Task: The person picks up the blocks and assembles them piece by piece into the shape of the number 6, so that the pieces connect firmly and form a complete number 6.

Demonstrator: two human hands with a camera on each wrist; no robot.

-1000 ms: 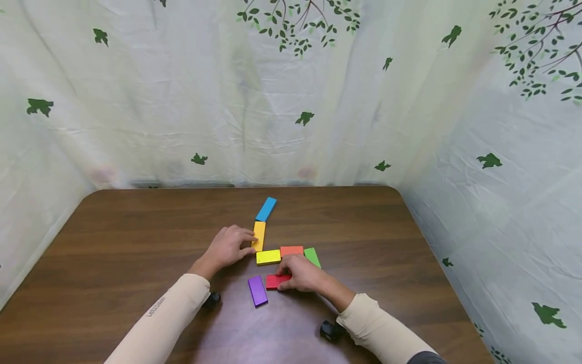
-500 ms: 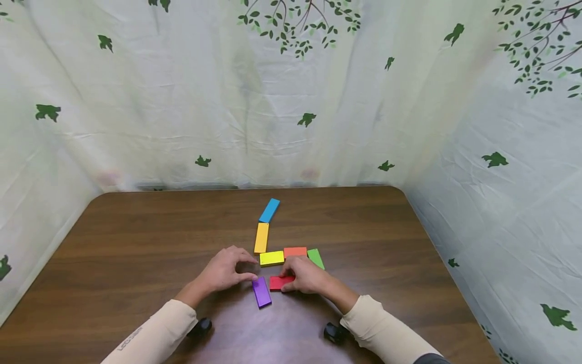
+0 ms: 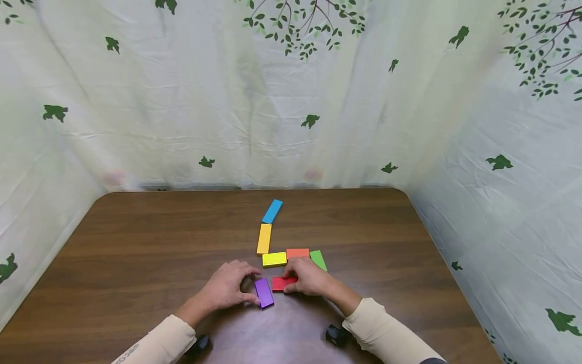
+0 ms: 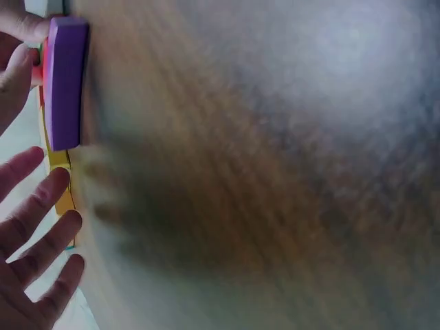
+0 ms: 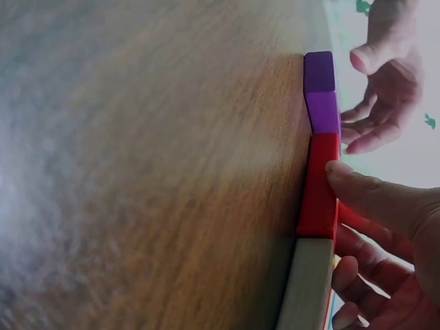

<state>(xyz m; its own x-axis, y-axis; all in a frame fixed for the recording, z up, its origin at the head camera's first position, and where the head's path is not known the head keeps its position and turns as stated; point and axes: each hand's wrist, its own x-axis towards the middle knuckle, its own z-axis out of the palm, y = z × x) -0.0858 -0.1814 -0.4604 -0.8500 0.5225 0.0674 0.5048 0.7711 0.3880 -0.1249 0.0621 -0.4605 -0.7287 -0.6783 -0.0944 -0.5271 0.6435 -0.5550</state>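
Note:
A purple block (image 3: 264, 293) lies at a slant on the table. My left hand (image 3: 227, 287) is at its left side, thumb and fingers spread apart; contact with the block is unclear. In the left wrist view the fingers (image 4: 38, 210) are extended. My right hand (image 3: 310, 278) pinches a red block (image 3: 279, 284) between thumb and fingers, just right of the purple one. A pale, wood-coloured block (image 5: 306, 285) sits end to end with the red block in the right wrist view; the right hand hides it in the head view.
Farther back lie a yellow block (image 3: 274, 260), an orange-red block (image 3: 297, 253) and a green block (image 3: 319, 260). An amber block (image 3: 264, 238) and a blue block (image 3: 272, 211) continue toward the table's (image 3: 182, 227) far edge. Patterned curtains (image 3: 254, 101) surround the table.
My left hand has left the amber block and come nearer, down to the purple block, its fingers spreading around its left side. The right hand stays on the red block.

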